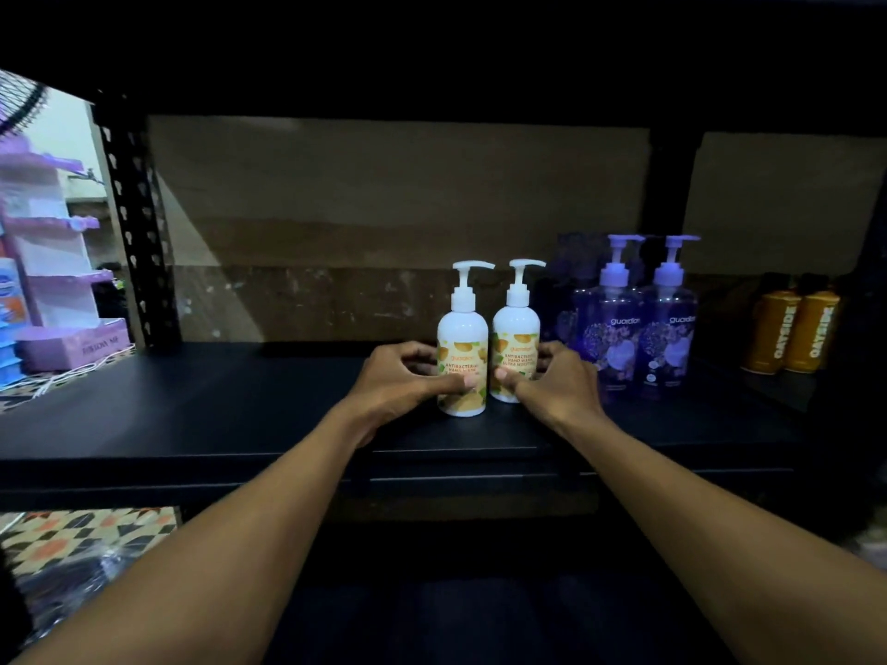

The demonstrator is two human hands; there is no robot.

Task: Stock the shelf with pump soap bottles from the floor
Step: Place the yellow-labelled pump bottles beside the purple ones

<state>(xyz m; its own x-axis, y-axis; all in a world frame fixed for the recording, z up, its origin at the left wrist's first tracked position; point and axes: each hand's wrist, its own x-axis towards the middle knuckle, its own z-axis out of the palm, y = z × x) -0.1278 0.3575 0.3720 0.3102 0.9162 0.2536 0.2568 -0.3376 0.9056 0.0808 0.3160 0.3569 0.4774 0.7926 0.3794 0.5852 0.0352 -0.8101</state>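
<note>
Between left hand (408, 379) and right hand (554, 383): two upright bottles are standing.
Left hand: gripping left bottle (462, 343).
Right hand: gripping right bottle (517, 336).

From where I stand, the dark shelf (192, 410) carries three upright pairs in a row. Near its middle, the left white pump bottle (461, 333) and the right white pump bottle (516, 328) stand just beside each other. To their right are the purple pump bottles (643, 338), and further right, in shadow, the orange Oatside bottles (770, 333).
</note>
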